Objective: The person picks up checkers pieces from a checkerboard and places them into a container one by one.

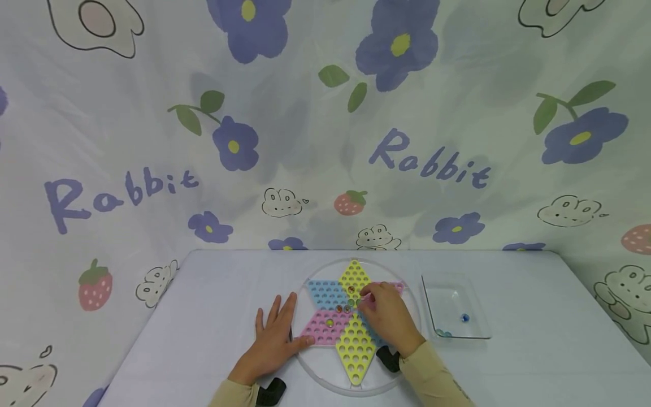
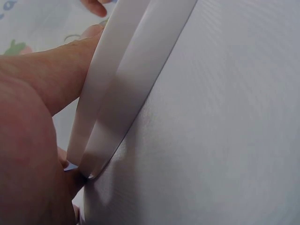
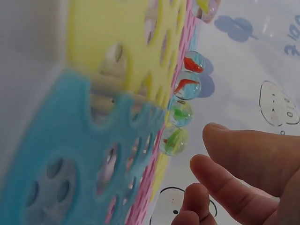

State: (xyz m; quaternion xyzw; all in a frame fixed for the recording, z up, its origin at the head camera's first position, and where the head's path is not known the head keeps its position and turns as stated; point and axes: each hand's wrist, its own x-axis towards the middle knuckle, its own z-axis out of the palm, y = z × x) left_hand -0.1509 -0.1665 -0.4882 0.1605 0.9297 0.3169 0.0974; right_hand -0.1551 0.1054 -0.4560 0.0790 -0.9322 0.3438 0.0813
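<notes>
L hand (image 1: 274,339) lies flat, fingers straight, on the board (image 1: 356,362) rim; R hand (image 1: 389,316) hovers over centre marbles (image 1: 344,308), fingers loosely bent, holding nothing visible.

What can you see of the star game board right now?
The star board is a flat six-pointed plastic star, its points yellow, blue and pink, full of round holes, lying inside a clear round tray on the table. A few glass marbles sit in holes near its centre. The left hand rests at its left edge; the right hand lies over its right side.

The right hand (image 1: 386,314) hides part of the board (image 1: 351,322).
</notes>
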